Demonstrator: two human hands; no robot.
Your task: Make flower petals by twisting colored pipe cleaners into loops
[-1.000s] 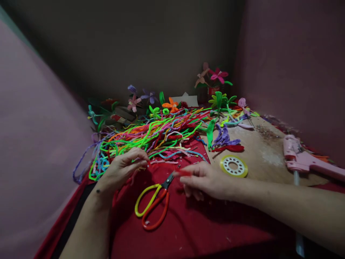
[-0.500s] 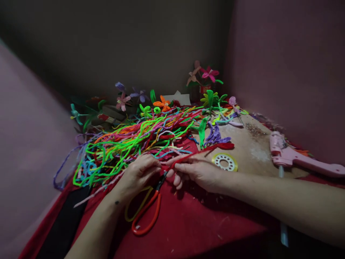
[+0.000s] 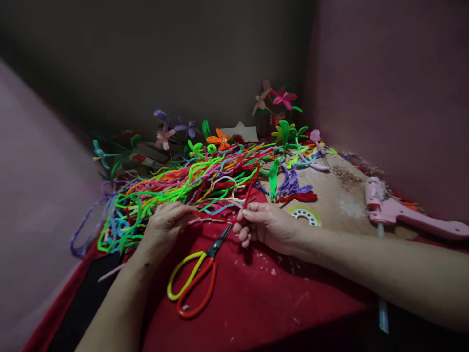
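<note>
The left hand (image 3: 166, 225) is now sitting farther from the right hand (image 3: 269, 225), where half a second ago the two were almost meeting above the scissors (image 3: 211, 252). The right hand is pinching a red fuzzy strand (image 3: 252, 188) between thumb and fingers, its other fingers curling underneath; the strand's free length is now pointing up over the near side of the pile of coloured strands (image 3: 198, 178), instead of slanting off to the right over the hand as it was doing before. A red stretch is also running across the gap to the left hand, whose fingertips are closing on its end; whether both parts are forming one strand, I cannot tell. With the hands parting, the scissors are showing their blades clear to the tip, still lying on the red cloth (image 3: 264, 303) with their handles toward the person. Pale crumbs (image 3: 271, 266) are now showing more plainly below the right hand. The tape roll (image 3: 306, 210) is staying behind the right wrist, and the pink glue gun (image 3: 392, 212) is resting in the same place.
</note>
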